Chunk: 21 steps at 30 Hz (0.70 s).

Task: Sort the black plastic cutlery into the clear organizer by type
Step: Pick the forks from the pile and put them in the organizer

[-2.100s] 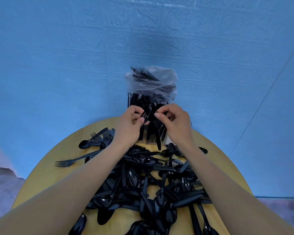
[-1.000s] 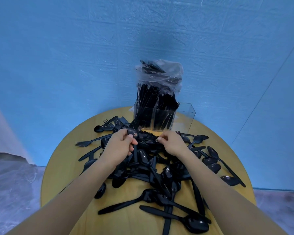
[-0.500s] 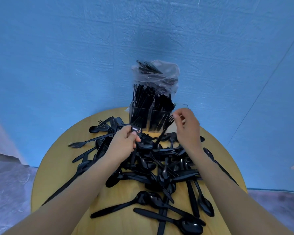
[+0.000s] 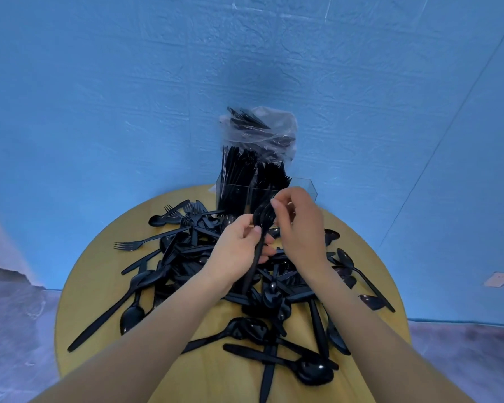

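Nearest the camera, the round yellow worktop [image 4: 79, 289] carries a large tangled heap of loose cutlery [image 4: 274, 298]: spoons, knives and forks lying across one another, with a big spoon [image 4: 312, 370] close to the front edge, a long knife [image 4: 105, 315] off to the left and a lone fork [image 4: 137, 243] further back on the left. By that heap, I judge most of the sorting is left to do. Above the middle of the pile, the two hands meet over a small bunch of held forks [image 4: 262, 225], tines up and handles hanging toward the heap. The left hand [image 4: 239, 248] has its grip curled round the handles, thumb pressed against them. The right hand [image 4: 298, 225] has its fingertips pinched at the tine end of the bunch, as if squaring the heads; exactly how many pieces are in the bunch I cannot tell. Just behind the hands stands the clear organizer [image 4: 303, 187] at the far edge of the worktop. Its left and middle compartments are already packed with upright black pieces, while the right one looks empty. Beyond it, a clear plastic bag [image 4: 271, 126] holds more black cutlery against the blue wall [image 4: 128, 82].
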Each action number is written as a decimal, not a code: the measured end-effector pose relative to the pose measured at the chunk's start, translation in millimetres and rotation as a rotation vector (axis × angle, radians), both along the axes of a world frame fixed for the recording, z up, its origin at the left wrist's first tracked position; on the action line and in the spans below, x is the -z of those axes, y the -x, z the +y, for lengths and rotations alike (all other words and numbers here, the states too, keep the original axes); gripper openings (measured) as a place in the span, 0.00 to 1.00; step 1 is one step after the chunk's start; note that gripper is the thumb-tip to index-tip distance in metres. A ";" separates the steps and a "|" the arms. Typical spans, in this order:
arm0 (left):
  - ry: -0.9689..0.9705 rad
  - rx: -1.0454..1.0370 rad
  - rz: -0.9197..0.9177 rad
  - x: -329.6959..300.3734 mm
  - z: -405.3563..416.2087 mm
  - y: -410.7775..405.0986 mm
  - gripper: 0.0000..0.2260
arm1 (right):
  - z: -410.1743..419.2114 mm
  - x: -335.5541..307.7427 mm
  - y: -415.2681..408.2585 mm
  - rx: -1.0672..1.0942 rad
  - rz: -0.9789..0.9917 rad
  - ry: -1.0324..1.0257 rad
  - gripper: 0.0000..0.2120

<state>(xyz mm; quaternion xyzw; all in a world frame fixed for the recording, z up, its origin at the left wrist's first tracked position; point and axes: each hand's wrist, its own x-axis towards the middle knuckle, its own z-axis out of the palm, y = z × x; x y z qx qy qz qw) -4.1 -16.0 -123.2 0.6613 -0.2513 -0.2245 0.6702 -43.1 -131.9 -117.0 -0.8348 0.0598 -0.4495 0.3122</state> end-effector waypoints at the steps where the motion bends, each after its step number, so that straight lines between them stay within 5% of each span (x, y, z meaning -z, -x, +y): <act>1: 0.011 0.007 0.022 1.3 3.9 2.5 0.10 | 4.6 2.5 -0.2 0.011 0.008 0.002 0.06; 8: -0.056 -0.058 -0.004 17.7 43.3 2.6 0.08 | 45.4 17.3 -12.6 -0.050 0.072 -0.014 0.01; 13: -0.056 -0.232 -0.046 27.3 92.7 -13.3 0.09 | 82.6 35.5 -14.1 -0.146 0.270 0.054 0.12; 21: -0.067 -0.531 -0.030 50.3 152.3 -44.4 0.13 | 122.1 60.4 -6.5 -0.238 0.680 0.466 0.21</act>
